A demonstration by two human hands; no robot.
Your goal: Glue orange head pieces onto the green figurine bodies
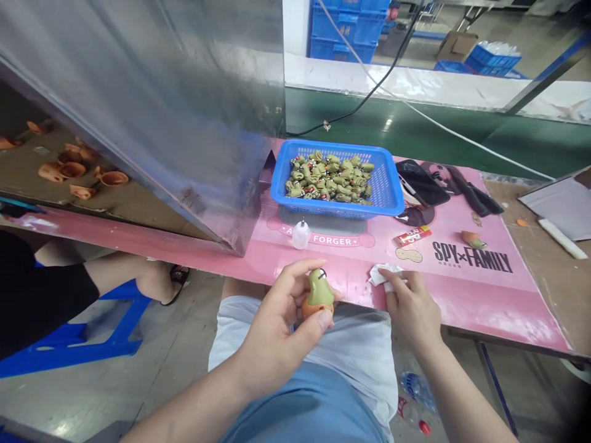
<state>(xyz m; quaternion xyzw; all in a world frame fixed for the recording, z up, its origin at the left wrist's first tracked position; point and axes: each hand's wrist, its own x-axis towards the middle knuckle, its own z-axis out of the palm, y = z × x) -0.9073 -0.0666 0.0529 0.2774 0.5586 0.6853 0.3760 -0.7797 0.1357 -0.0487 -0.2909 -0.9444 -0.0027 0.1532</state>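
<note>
My left hand (289, 314) is closed around a small toy figure (320, 289), green above with an orange base, held upright in front of my lap. At the table's near edge, my right hand (413, 304) has its fingertips on a crumpled white tissue (381, 274), gripping part of it. A small translucent squeeze bottle (301, 235) with a thin tip stands past my left hand. Behind it, a blue perforated basket (337, 211) holds many green figure pieces (330, 178). Another green and orange figure (473, 240) lies on the mat to the right.
A metal cabinet (221, 123) rises at the left, with several orange parts (71, 171) inside. Right of the basket lie a black phone (425, 183), a red and yellow packet (412, 236) and a dark handled object (475, 194). A person's leg (120, 277) shows at the left.
</note>
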